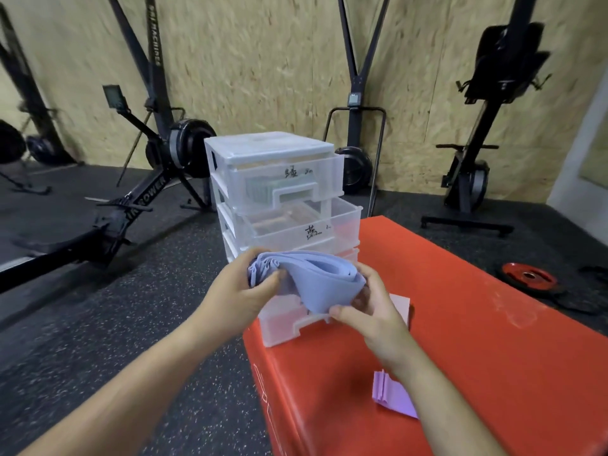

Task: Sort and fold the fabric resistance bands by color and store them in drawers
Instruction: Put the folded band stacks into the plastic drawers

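Observation:
A folded bundle of light blue bands [316, 281] is held in front of the clear plastic drawer unit [273, 153]. My left hand [243, 297] grips its left end, and my right hand [368, 307] pinches its lower right edge. The second drawer [342, 225] is pulled out, with its inside mostly bare. Green bands [263, 189] show through the closed top drawer. The bottom drawer [283, 327] also sticks out. A folded purple band [391, 394] lies on the red box, partly behind my right forearm. A pale pink band [401, 307] lies behind my right hand.
The drawer unit stands at the left corner of a red plyo box [477, 340]. Rowing machines [148, 179] and a ski trainer [355, 93] line the wooden wall. A red weight plate [529, 278] lies on the dark rubber floor at right.

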`<control>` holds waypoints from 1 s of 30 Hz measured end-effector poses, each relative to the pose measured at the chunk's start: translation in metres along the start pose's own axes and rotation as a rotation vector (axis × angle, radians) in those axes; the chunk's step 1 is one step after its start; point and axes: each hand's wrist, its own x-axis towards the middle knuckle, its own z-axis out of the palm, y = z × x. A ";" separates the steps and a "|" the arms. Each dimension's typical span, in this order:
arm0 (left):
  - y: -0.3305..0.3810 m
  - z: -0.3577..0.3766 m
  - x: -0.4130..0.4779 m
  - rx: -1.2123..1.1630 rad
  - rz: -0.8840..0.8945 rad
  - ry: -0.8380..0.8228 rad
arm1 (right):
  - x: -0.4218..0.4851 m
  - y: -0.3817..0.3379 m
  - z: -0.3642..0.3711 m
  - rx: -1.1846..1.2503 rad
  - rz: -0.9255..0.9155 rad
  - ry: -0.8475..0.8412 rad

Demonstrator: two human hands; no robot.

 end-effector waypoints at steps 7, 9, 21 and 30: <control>0.029 -0.017 0.026 0.067 0.072 -0.018 | 0.036 -0.046 0.009 -0.076 -0.077 0.029; 0.040 -0.023 0.043 0.107 0.101 -0.012 | 0.059 -0.072 0.005 -0.150 -0.093 0.042; 0.036 -0.028 0.141 0.726 0.190 -0.158 | 0.202 -0.115 -0.016 -1.017 -0.096 -0.108; 0.007 -0.013 0.161 0.850 0.101 -0.294 | 0.230 -0.092 -0.011 -1.250 -0.033 -0.235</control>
